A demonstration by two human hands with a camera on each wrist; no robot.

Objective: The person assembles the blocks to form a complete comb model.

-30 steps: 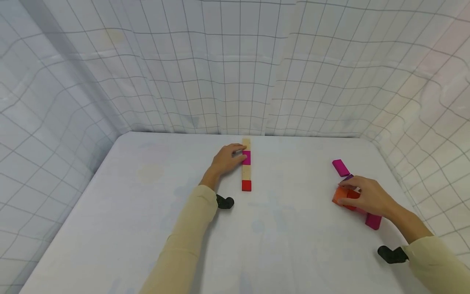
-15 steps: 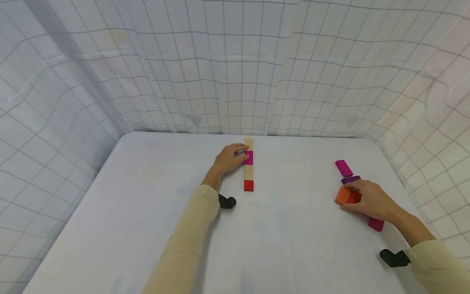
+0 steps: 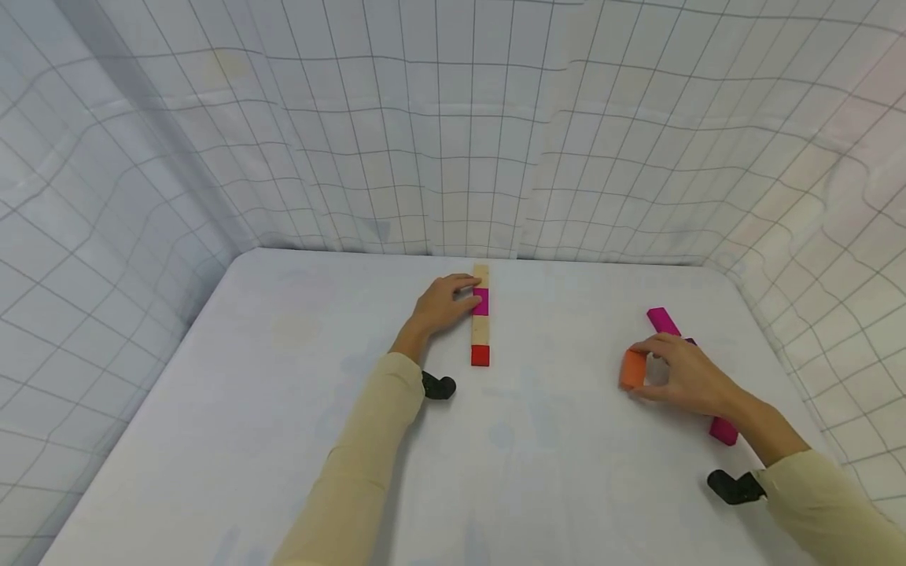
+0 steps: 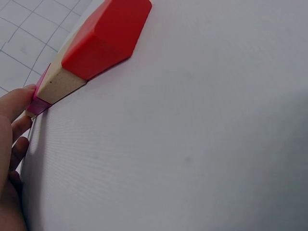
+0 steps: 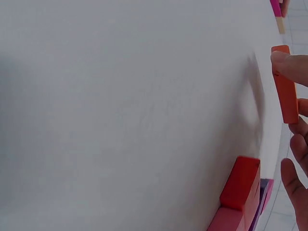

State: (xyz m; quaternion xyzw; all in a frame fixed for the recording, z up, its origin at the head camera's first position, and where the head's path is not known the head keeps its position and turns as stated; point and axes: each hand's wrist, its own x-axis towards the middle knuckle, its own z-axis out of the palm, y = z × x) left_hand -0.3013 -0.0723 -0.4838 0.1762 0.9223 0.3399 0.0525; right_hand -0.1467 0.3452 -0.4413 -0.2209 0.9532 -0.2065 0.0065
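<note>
In the head view my right hand [image 3: 690, 377] pinches an orange block [image 3: 633, 370] between thumb and fingers. The right wrist view shows that orange block [image 5: 285, 89] raised above the table, apart from a red block [image 5: 241, 183] and a pink block [image 5: 226, 220]. My left hand [image 3: 442, 303] touches the left side of a row of blocks, its thumb at the magenta block [image 3: 480, 302] and a finger at the far wooden block [image 3: 481, 275]. Nearer in that row come another wooden block [image 3: 480, 330] and a red block [image 3: 480, 355].
Around the right hand lie a magenta block [image 3: 663, 321], a mostly hidden purple block [image 3: 690, 341] and a dark pink block [image 3: 723, 430]. The white table [image 3: 552, 464] meets a gridded white curtain [image 3: 467, 157] at the back and sides.
My right hand has taken hold of the orange block and lifted it away from the loose blocks, a little leftward. The left hand has stayed by the row.
</note>
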